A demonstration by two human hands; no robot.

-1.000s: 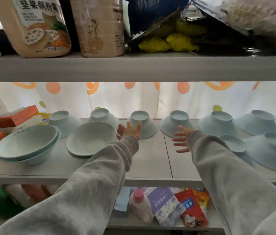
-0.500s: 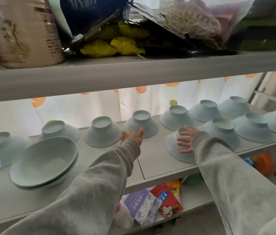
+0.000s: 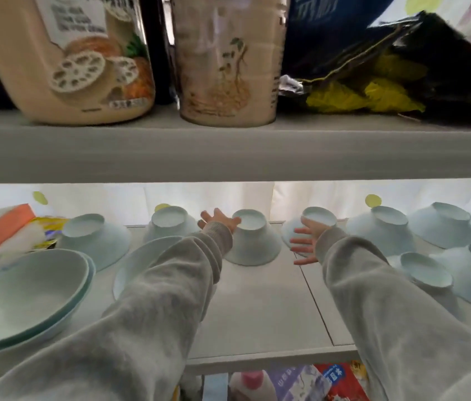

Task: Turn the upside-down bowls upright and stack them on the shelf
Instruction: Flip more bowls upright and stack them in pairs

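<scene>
A: What fills most of the frame?

B: The shelf, a pale board across the lower half. An upper board crosses the middle, with a beige jar and a printed canister standing on it at the top left and top centre.

A: And the person?

B: Two grey sleeves come up from the bottom edge, reaching over the shelf.

A: Where are the bowls?

B: At the lower left sits a stack of upright bowls. Just right of it a single upright bowl is partly hidden by the left sleeve. The rest are bottom-up: a back row running from left of centre to the right edge, and a front bowl at the right, near that sleeve.

A: Which is nearest the hands?

B: The centre bowl, upside down in mid-frame.

A: The left hand?

B: The left hand has its fingers spread and grips nothing. It sits at that bowl's upper left side; I cannot tell whether the thumb touches the foot ring.

A: The right?

B: The right hand is also splayed and empty, just right of the centre bowl, in front of the next bowl in the row.
</scene>
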